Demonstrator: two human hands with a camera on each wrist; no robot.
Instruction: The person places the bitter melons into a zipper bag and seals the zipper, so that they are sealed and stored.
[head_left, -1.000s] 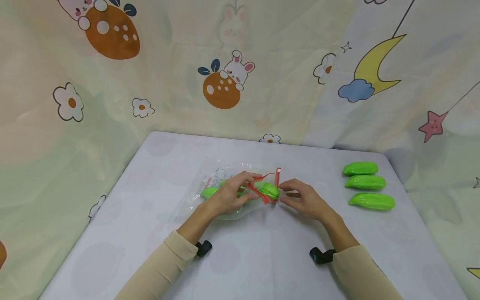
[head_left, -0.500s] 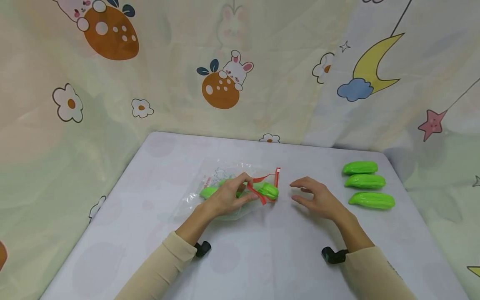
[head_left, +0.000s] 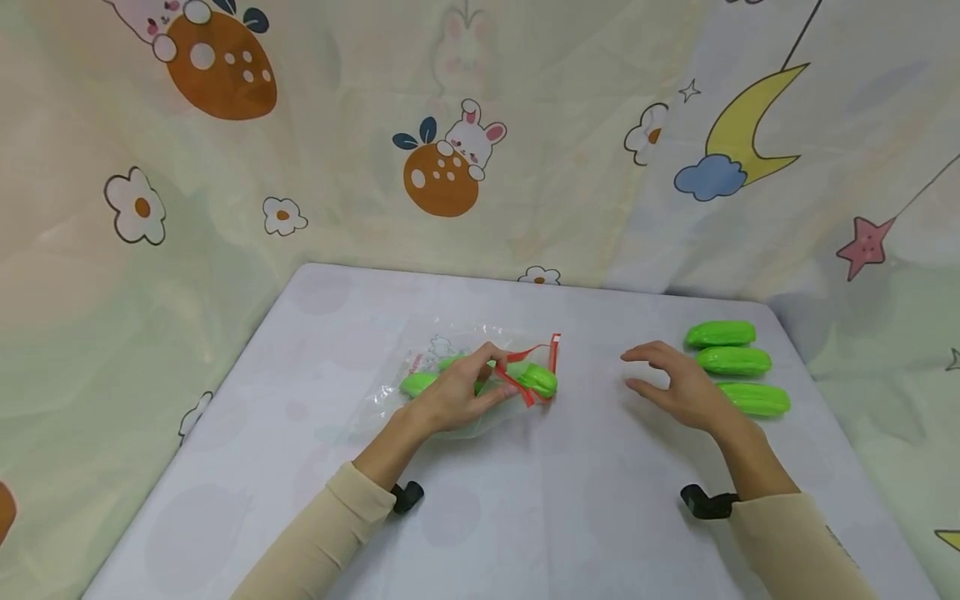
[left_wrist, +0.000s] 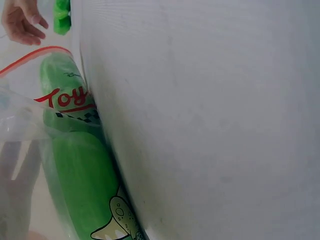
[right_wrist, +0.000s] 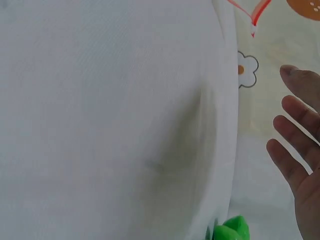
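Observation:
A clear plastic zip bag (head_left: 384, 407) with a red zip edge lies mid-table, its mouth facing right and spread apart. My left hand (head_left: 453, 390) pinches the near red edge between thumb and fingers. Inside the bag lie long green toy vegetables (head_left: 538, 382); the left wrist view shows one green piece (left_wrist: 82, 175) through the printed plastic. My right hand (head_left: 681, 387), fingers slightly bent and apart, holds nothing. It hovers between the bag and three loose green toy vegetables (head_left: 733, 361), overlapping the nearest one in the head view.
The table (head_left: 480, 525) has a pale cloth over it. A patterned fabric backdrop (head_left: 555, 167) hangs behind and along both sides. Each wrist carries a black camera, the left camera (head_left: 408, 497) and the right camera (head_left: 707, 502).
My right hand has drawn away from the bag's mouth and moved right toward the loose green toy vegetables. The left hand keeps its pinch on the bag, nearly still.

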